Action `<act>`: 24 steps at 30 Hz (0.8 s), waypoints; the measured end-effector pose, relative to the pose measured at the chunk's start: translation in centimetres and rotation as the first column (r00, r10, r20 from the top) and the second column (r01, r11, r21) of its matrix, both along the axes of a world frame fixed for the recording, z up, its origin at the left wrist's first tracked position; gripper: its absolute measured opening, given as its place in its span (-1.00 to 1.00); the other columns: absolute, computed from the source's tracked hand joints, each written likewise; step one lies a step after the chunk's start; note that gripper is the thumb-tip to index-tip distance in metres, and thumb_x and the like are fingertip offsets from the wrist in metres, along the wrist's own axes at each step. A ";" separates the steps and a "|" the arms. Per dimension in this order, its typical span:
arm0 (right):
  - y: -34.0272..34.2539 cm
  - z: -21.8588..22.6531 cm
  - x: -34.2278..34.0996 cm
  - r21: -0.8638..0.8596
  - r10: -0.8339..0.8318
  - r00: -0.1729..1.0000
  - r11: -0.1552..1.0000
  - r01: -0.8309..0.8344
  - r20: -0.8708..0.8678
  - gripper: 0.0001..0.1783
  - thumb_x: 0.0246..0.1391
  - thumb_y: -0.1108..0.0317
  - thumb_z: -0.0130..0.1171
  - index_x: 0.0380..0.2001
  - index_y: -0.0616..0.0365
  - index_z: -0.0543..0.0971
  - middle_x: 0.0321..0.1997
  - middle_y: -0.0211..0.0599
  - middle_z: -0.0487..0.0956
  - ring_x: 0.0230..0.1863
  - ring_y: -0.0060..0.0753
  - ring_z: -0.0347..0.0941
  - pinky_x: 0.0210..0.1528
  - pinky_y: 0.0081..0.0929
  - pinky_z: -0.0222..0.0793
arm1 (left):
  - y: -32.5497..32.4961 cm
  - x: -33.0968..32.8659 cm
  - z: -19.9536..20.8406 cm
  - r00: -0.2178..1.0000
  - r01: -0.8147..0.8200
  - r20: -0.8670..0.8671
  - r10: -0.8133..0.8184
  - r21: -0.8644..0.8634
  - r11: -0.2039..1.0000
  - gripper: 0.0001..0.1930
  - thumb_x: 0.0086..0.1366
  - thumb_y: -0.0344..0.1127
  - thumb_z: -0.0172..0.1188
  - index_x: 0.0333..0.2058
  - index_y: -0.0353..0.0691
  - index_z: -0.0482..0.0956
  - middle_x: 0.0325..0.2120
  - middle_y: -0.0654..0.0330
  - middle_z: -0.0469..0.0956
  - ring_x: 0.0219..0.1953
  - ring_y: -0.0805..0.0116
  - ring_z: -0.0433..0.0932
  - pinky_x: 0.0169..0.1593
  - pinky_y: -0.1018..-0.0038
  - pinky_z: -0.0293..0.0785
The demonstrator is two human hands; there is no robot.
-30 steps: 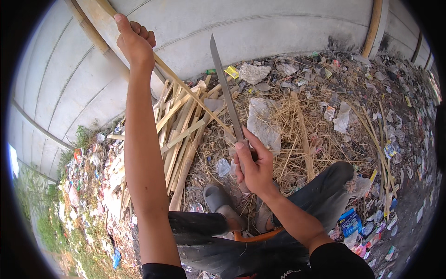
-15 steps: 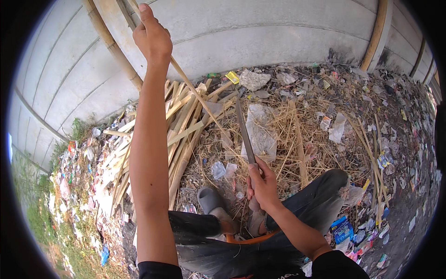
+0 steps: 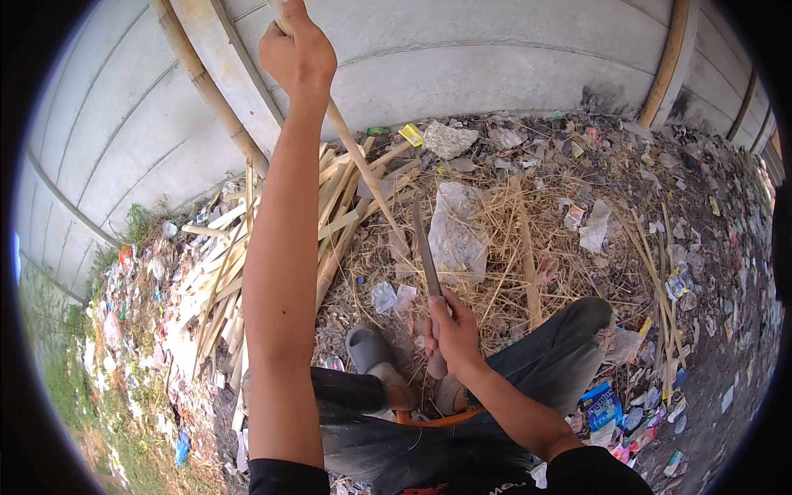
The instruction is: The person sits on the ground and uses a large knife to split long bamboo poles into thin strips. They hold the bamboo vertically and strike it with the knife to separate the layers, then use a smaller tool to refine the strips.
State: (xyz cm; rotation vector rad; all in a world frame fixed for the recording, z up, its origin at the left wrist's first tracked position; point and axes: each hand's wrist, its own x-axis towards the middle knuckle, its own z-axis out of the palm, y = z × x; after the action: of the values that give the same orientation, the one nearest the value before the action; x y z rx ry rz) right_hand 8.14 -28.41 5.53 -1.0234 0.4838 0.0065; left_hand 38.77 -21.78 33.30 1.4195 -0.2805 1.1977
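1. Gripping pale strip high in left hand, with fingers curled round it; slanting down to just left of knife.
2. Holding knife by handle in right hand, with fingers wrapped close, tip upward.
3. Steady strip; angle knife away from right knee, shoe.
4. Mind wall beyond left hand; use room over straw.
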 end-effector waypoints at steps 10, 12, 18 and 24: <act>-5.3 15.1 0.5 -0.167 -0.169 0.794 0.932 0.321 0.585 -0.39 0.45 0.10 0.00 0.44 0.09 0.24 -0.47 -0.27 0.44 -0.77 -0.63 0.25 -0.75 -0.62 0.23 | 1.6 -0.7 0.3 0.988 -0.127 0.102 0.118 0.089 0.988 -0.24 0.44 0.32 0.00 -0.67 -0.30 0.36 -0.73 0.22 0.39 -0.61 0.40 0.33 -0.44 0.29 0.32; -5.2 17.8 0.2 -0.102 -0.230 0.702 0.912 0.398 0.674 -0.38 0.46 0.08 -0.05 0.45 0.11 0.21 -0.49 -0.26 0.43 -0.79 -0.61 0.24 -0.75 -0.62 0.22 | 1.5 -0.3 0.5 0.973 -0.158 0.186 0.140 0.085 0.984 -0.26 0.44 0.28 0.04 -0.63 -0.36 0.40 -0.71 0.16 0.40 -0.59 0.36 0.35 -0.43 0.26 0.33; -3.6 18.8 -0.1 0.051 -0.316 0.516 0.885 0.463 0.796 -0.34 0.46 0.04 -0.10 0.47 0.15 0.14 -0.53 -0.23 0.41 -0.80 -0.59 0.24 -0.76 -0.61 0.20 | 1.0 -0.3 1.4 0.983 -0.153 0.120 0.140 0.102 0.983 -0.38 0.41 0.12 0.21 -0.43 -0.51 0.53 -0.66 0.03 0.43 -0.53 0.29 0.37 -0.36 0.22 0.39; -2.6 14.2 1.8 -0.155 -0.042 0.720 0.966 0.205 0.692 -0.40 0.45 0.13 -0.01 0.42 0.17 0.27 -0.53 -0.22 0.45 -0.78 -0.64 0.24 -0.76 -0.64 0.20 | 0.4 -0.1 0.5 0.981 -0.095 0.175 0.080 0.079 0.992 -0.40 0.44 0.09 0.18 -0.43 -0.49 0.51 -0.65 0.06 0.43 -0.53 0.32 0.37 -0.39 0.25 0.37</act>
State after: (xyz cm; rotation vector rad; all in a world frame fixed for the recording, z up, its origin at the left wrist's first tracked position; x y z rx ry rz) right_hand 9.98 -31.03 19.76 -1.1245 -0.1424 -0.5512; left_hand 38.70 -21.37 33.85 1.4177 -0.3971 1.3974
